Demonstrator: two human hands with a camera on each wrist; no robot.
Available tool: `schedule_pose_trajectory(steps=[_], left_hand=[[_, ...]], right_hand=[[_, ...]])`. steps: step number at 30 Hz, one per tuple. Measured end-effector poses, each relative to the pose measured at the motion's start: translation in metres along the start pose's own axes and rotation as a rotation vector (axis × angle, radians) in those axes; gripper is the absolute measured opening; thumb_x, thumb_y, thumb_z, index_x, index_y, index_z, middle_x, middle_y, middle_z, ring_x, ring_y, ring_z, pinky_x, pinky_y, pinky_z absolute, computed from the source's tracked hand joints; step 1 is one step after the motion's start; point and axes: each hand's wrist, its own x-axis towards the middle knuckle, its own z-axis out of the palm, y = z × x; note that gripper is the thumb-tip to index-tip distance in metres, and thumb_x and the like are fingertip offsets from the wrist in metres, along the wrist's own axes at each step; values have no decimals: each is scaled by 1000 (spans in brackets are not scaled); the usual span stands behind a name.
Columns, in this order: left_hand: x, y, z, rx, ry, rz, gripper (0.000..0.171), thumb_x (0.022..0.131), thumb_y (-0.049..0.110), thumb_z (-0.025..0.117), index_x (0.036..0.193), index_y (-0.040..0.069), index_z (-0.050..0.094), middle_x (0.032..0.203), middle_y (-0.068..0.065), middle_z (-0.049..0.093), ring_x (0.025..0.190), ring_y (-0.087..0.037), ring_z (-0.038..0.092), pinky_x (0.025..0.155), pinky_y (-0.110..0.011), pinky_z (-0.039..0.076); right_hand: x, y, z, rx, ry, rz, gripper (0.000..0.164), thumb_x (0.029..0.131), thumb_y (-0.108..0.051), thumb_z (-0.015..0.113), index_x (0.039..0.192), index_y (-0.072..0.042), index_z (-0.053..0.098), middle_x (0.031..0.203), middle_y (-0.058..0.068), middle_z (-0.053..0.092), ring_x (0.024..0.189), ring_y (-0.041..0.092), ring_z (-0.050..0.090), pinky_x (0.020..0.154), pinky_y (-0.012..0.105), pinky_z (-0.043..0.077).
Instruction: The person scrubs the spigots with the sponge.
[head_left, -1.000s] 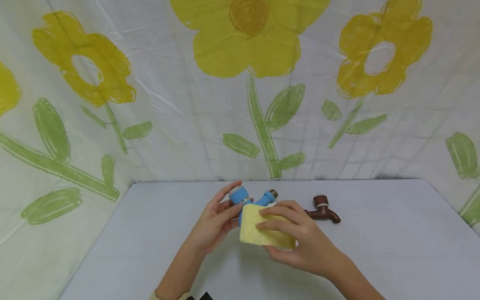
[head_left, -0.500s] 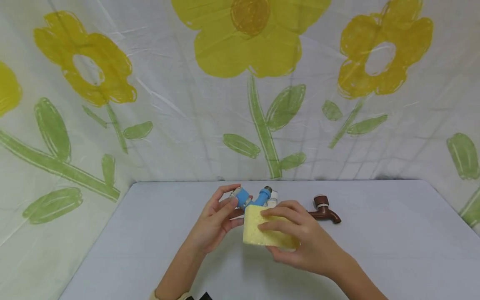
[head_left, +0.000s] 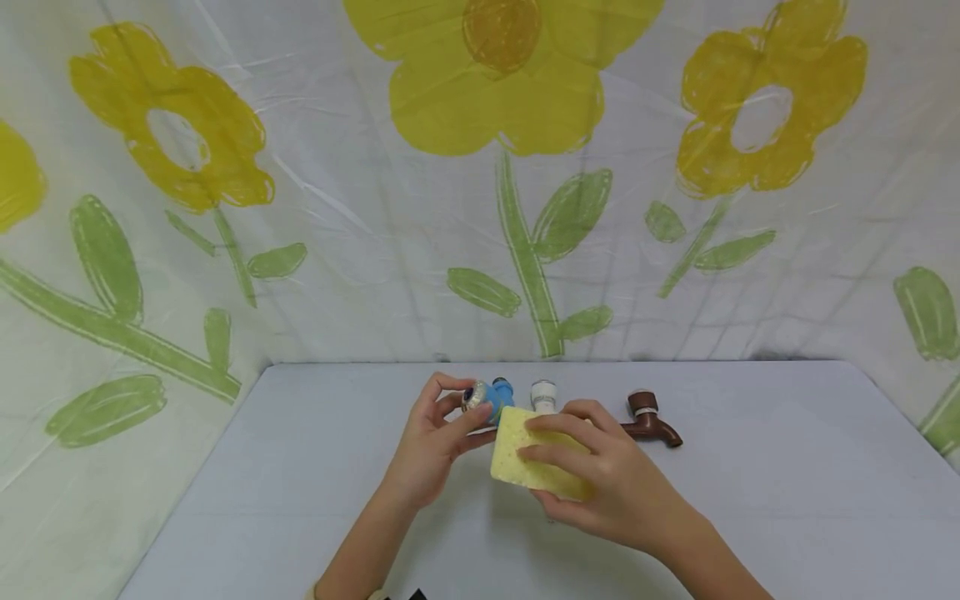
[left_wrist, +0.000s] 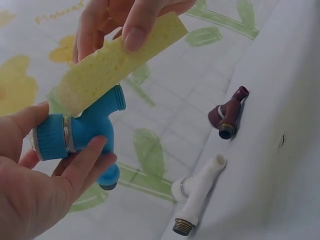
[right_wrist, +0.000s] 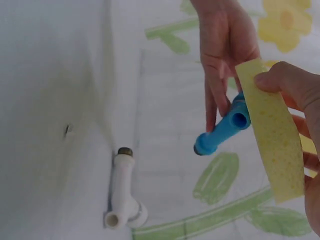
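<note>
My left hand [head_left: 431, 446] holds a blue faucet [left_wrist: 95, 130] above the table, thumb and fingers around its ribbed knob end. In my right hand [head_left: 607, 467] is a yellow sponge [head_left: 536, 450], pinched between thumb and fingers. The sponge's edge lies against or very close to the blue faucet's body in the left wrist view; whether they touch I cannot tell. From the head, the sponge hides part of the faucet. The faucet's open spout [right_wrist: 240, 120] shows in the right wrist view.
Behind the hands a white faucet [left_wrist: 197, 195] lies on the pale table [head_left: 750, 500]. A brown faucet [head_left: 647, 421] lies farther right. A hanging cloth with painted flowers [head_left: 495, 100] stands behind the table's far edge. A small dark mark [left_wrist: 281, 142] shows on the table.
My left hand has turned the blue faucet, so its knob now faces more left and toward me. The sponge has shifted slightly right, and the white faucet has come into sight.
</note>
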Motion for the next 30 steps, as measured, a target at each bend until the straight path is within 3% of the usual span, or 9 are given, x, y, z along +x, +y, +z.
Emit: schedule_pose_trajectory(steps=[4,10,12,15,19,25,30], left_hand=[[-2,1,4,-9,24,22,25,100,-7,64,116,3,48,112,-15,58,91,-20,75,88,-43,64],[-3,3,10,35,87,74,32,96,-8,70,113,-6,43,104,-14,59,83,-19,75,86,-42,65],[-3,3,11,84,120,88,30,95,-7,72,110,-5,45,103,-14,60,83,-20,74,84,-40,66],[-4,3,12,163,156,111,30,94,-4,75,107,-3,48,103,-14,64,85,-19,72,82,-38,66],[-6,2,14,238,168,139,30,93,0,78,106,-2,52,103,-16,66,86,-17,69,82,-37,66],[-7,2,17,204,147,110,28,94,-1,76,105,-3,51,104,-17,66,85,-17,71,81,-36,66],[-8,3,19,181,151,99,27,95,-2,76,104,-3,50,103,-17,66,86,-17,72,82,-35,66]], right_hand=[[0,0,0,-21,0,4,25,90,-36,82,110,-23,79,123,-1,70,108,21,58,87,31,57],[2,1,2,-69,92,37,32,101,-46,61,108,-21,78,117,3,71,101,24,58,82,35,57],[3,2,4,-76,125,39,29,100,-43,63,108,-19,78,117,4,71,100,25,58,80,36,57],[3,2,6,-84,156,49,21,92,-32,76,108,-18,78,117,6,71,99,27,58,76,38,59],[2,2,7,-76,145,42,33,78,-23,88,109,-19,78,118,5,71,101,26,57,77,37,59],[1,1,6,-51,106,-22,42,72,-22,91,112,-20,78,119,5,70,103,25,57,84,34,56],[2,1,4,-61,127,17,41,72,-20,92,111,-18,78,119,6,70,101,26,57,77,35,59]])
